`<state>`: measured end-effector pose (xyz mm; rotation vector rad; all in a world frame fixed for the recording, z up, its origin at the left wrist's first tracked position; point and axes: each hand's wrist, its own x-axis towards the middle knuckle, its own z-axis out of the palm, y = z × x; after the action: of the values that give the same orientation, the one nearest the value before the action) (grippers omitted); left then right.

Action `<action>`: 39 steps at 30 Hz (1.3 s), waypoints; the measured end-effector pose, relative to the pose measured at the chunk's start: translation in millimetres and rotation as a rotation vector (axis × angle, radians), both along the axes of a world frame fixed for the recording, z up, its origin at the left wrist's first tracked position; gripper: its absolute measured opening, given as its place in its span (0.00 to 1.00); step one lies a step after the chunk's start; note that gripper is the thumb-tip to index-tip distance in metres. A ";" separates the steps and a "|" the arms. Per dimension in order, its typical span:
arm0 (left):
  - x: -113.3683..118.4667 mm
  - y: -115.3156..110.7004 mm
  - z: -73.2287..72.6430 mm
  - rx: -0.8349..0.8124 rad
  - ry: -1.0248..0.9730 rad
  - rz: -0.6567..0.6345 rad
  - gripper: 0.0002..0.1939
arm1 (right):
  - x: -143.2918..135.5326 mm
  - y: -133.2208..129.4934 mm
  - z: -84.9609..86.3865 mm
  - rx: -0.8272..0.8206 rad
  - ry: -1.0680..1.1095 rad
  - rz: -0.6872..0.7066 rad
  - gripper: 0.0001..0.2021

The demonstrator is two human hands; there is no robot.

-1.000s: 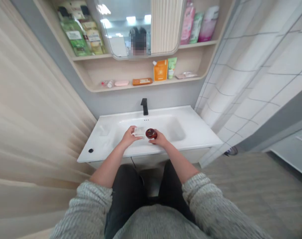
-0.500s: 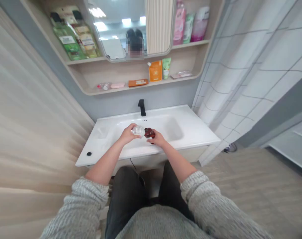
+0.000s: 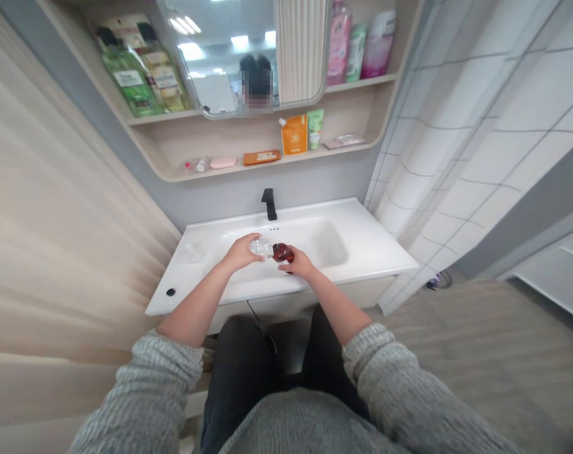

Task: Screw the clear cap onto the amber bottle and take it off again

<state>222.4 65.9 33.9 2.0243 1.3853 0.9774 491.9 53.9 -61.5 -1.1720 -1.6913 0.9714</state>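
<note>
Over the white sink basin [image 3: 333, 243], my left hand [image 3: 240, 251] is closed around a clear glass [image 3: 261, 248], which looks tilted toward the right. My right hand [image 3: 299, 262] grips a dark reddish-brown bottle [image 3: 283, 253]. The bottle's neck end points left and meets the glass's right side; whether the two touch, I cannot tell. Any liquid inside either one is too small to make out. Behind both hands stands the black faucet [image 3: 269, 205]. On the counter's left end lies a small round black piece [image 3: 171, 292].
Above the sink hangs a mirror cabinet [image 3: 267, 171] whose shelves hold green bottles [image 3: 133, 81], pink bottles [image 3: 339, 47], an orange pouch [image 3: 294, 135], a green tube [image 3: 315, 129] and a pink soap bar [image 3: 223, 162]. Curtains [image 3: 45, 208] flank the left side, and a checked one [image 3: 409, 170] the right.
The glass and my left hand have shifted very slightly left and up. My right hand and the bottle are almost where they were.
</note>
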 end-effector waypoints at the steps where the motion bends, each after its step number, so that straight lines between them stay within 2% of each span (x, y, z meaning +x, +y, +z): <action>1: -0.4 0.5 0.8 0.004 0.008 -0.004 0.45 | 0.0 0.1 -0.2 -0.003 0.000 0.000 0.40; 11: 2.5 6.2 6.9 0.011 0.089 -0.028 0.45 | 0.5 4.2 -2.2 -0.007 -0.013 0.012 0.41; 18: 3.8 2.0 19.6 -0.006 0.257 -0.038 0.48 | 0.3 2.1 0.0 -0.006 -0.016 0.008 0.42; 26: 7.9 -4.5 34.2 0.026 0.411 -0.068 0.46 | 0.9 2.5 -1.5 0.012 -0.027 -0.001 0.42; 39: 7.4 -0.2 32.5 0.083 0.501 -0.089 0.46 | 0.2 2.1 -1.6 -0.001 -0.043 -0.010 0.40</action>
<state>229.7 65.7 66.4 2.4833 1.4954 0.5107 492.1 56.0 -63.1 -1.2090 -1.7173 0.9470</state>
